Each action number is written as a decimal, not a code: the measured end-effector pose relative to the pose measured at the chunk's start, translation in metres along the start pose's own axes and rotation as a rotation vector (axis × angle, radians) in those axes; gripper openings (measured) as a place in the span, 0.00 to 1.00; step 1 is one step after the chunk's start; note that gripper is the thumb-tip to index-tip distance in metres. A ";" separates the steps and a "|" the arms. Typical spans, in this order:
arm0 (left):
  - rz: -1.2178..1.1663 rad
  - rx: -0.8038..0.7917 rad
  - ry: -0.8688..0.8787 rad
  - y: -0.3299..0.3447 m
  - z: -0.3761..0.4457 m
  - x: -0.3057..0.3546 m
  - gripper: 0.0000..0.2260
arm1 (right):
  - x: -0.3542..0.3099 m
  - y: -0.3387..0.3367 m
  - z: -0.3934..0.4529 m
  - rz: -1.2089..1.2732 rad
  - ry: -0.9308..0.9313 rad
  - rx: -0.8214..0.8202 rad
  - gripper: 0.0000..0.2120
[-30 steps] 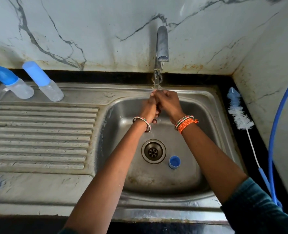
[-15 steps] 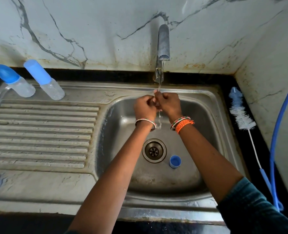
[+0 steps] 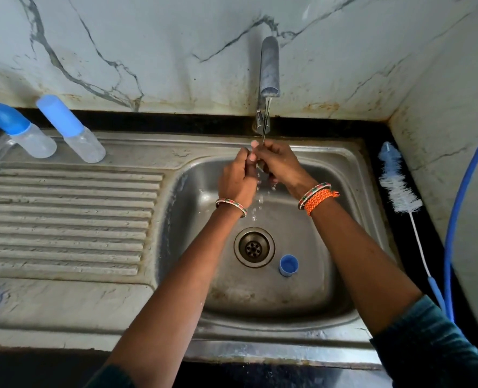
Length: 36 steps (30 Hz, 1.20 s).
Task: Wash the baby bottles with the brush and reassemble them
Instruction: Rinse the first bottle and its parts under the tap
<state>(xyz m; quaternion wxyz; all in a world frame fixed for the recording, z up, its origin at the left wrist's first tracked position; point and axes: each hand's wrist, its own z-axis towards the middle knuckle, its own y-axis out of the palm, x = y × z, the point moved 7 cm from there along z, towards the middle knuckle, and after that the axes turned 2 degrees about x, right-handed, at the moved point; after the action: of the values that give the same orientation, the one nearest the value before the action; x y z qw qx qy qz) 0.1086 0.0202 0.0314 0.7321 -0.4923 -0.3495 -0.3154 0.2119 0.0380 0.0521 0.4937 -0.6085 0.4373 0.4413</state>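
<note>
Hands together under tap (image 3: 270, 68) stream: left hand (image 3: 237, 180), right hand (image 3: 281, 163), curled around something small, can't tell what. Blue cap (image 3: 288, 265) in sink (image 3: 341, 175).

Steel sink (image 3: 72, 303): bottles (image 3: 72, 130), cap (image 3: 288, 265).

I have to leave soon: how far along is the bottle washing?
Two capped bottles lie on the drainboard, seemingly finished. Both hands, left and right, rinse something small, hidden, under the tap. Left: the blue cap in the sink; its bottle isn't visible. The brush lies idle.
</note>
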 end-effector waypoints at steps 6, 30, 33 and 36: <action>-0.522 0.009 -0.434 0.026 -0.012 0.000 0.21 | 0.010 -0.011 0.011 -0.075 0.002 0.290 0.24; -1.388 -0.175 -0.805 0.044 -0.007 -0.019 0.17 | 0.010 -0.016 -0.010 -0.045 -0.041 0.401 0.10; -1.342 -0.218 -0.838 0.052 -0.018 -0.027 0.22 | 0.000 -0.009 -0.017 -0.153 -0.123 0.442 0.16; -1.315 -0.294 -0.840 0.054 -0.022 -0.025 0.18 | 0.007 0.004 -0.011 -0.243 -0.082 0.233 0.15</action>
<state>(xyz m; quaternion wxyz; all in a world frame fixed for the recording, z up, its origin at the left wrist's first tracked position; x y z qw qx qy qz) 0.1425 0.0198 -0.0224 0.1303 -0.3542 -0.7703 -0.5140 0.2113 0.0259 0.0458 0.6280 -0.5771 0.3883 0.3490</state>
